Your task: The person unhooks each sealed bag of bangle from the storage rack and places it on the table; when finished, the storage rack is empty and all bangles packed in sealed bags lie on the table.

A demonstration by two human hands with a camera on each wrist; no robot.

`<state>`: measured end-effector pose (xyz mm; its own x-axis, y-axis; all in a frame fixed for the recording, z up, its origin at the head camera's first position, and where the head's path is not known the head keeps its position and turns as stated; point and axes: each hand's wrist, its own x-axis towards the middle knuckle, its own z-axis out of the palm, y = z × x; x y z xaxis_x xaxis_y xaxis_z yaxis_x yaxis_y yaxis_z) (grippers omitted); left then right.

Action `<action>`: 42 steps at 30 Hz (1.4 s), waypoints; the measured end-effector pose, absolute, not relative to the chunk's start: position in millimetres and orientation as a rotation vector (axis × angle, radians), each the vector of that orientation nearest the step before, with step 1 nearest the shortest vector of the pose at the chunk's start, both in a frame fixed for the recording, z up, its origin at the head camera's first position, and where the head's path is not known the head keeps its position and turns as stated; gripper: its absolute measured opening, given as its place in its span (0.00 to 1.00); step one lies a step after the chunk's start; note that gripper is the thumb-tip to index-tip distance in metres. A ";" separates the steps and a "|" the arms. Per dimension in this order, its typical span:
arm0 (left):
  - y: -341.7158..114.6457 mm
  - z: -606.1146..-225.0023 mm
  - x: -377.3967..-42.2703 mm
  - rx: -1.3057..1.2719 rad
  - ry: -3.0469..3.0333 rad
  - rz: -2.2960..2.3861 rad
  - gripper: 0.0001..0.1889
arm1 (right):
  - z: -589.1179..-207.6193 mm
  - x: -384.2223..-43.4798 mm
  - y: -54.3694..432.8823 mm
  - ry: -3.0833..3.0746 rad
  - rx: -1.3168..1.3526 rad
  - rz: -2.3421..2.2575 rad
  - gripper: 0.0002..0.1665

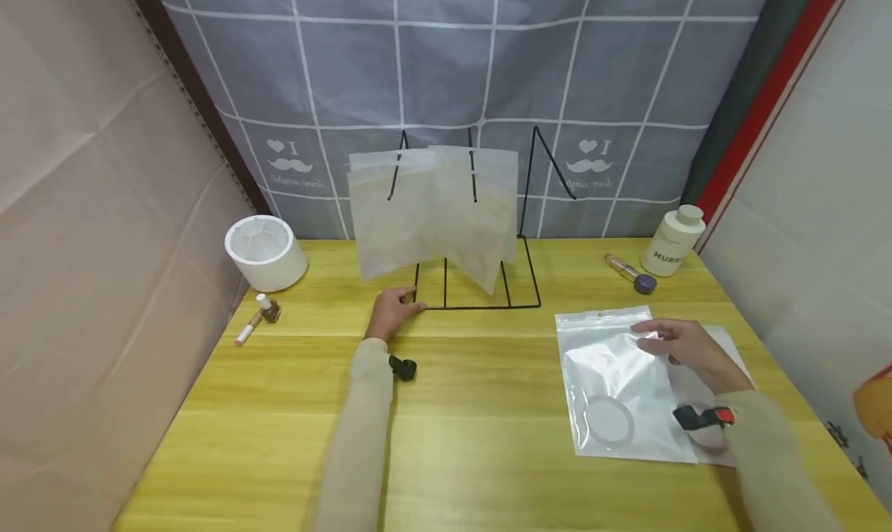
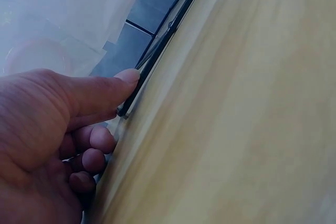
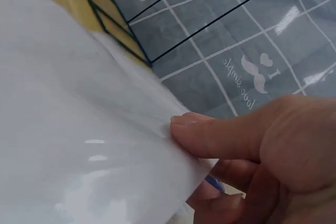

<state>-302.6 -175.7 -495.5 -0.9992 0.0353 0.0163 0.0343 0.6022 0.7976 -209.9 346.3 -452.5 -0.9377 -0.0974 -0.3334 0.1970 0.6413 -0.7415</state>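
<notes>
A black wire rack (image 1: 488, 307) stands at the back of the table, with two translucent zip bags (image 1: 393, 222) hanging from its hooks. My left hand (image 1: 394, 312) pinches the rack's front left corner; in the left wrist view the thumb (image 2: 123, 85) lies against the black bar. On the right, my right hand (image 1: 690, 350) holds the edge of a white zip bag (image 1: 585, 362), through which a round ring shape shows. Its thumb (image 3: 194, 129) presses on the plastic in the right wrist view, fingers behind. Another bag (image 1: 725, 338) lies partly beneath it.
A white round container (image 1: 268, 265) stands at the back left, with a small bottle (image 1: 270, 310) and a white-and-pink tube (image 1: 245, 334) before it. At the back right are a white bottle (image 1: 672, 241) and a purple-capped item (image 1: 644, 284). Cloth walls enclose the table.
</notes>
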 end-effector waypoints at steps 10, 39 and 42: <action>-178.9 -493.6 -301.9 0.083 2.818 1.432 0.26 | -472.7 -224.8 340.7 2.766 0.026 -0.900 0.30; -180.4 -500.8 -299.8 0.093 2.801 1.447 0.26 | -398.7 -263.2 176.7 3.001 -0.794 -1.686 0.12; -178.8 -500.8 -300.9 0.090 2.798 1.449 0.26 | -384.9 -268.9 151.6 3.019 -0.966 -1.733 0.14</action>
<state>-300.9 -178.8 -500.8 -0.9983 0.0459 0.0354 0.0554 0.5757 0.8158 -268.9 151.6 -384.9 -0.7556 -0.2047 0.6222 -0.6405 0.4296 -0.6365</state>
